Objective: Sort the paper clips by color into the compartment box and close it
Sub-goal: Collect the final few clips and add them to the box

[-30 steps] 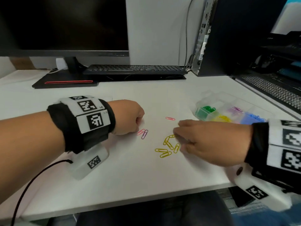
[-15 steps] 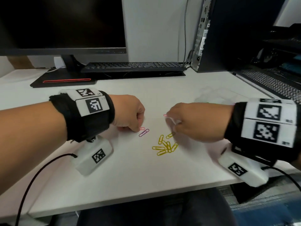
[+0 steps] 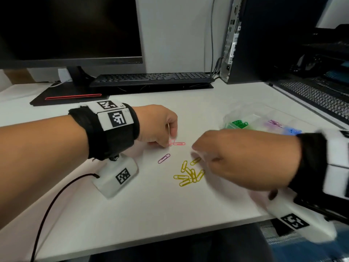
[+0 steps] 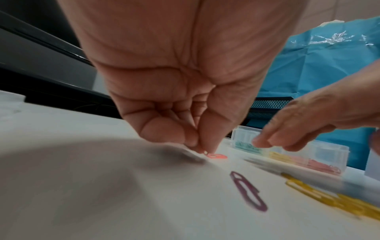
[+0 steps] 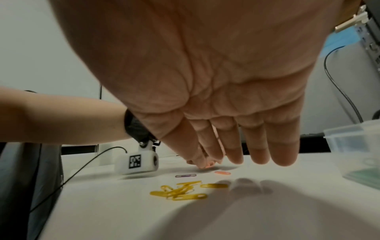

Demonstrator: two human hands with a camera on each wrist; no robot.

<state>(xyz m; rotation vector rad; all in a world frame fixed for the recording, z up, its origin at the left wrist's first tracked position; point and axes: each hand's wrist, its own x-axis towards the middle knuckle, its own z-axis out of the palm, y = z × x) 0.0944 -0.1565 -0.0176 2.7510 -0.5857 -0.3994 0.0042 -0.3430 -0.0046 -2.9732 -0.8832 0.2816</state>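
My left hand (image 3: 169,141) rests curled on the white desk, thumb and forefinger pinching a pink paper clip (image 3: 171,143) at the desk surface. A second pink clip (image 3: 179,143) lies just right of those fingertips (image 4: 207,146). A purple clip (image 3: 164,158) and a pile of yellow clips (image 3: 189,174) lie nearer me. My right hand (image 3: 196,151) hovers over the right of the yellow pile (image 5: 180,192), fingers (image 5: 236,154) straight and holding nothing. The clear compartment box (image 3: 251,114) stands open at the right, with green, purple and blue clips inside.
A black keyboard (image 3: 151,77) and a monitor stand (image 3: 68,95) sit at the back of the desk. A computer tower (image 3: 245,44) stands at the back right, with a second keyboard (image 3: 317,97) beside it. A black cable (image 3: 51,205) runs from my left wrist.
My right hand drew back to the right and opened, uncovering the box. The second pink clip now lies beside my left fingertips, which shifted slightly away from the purple clip.
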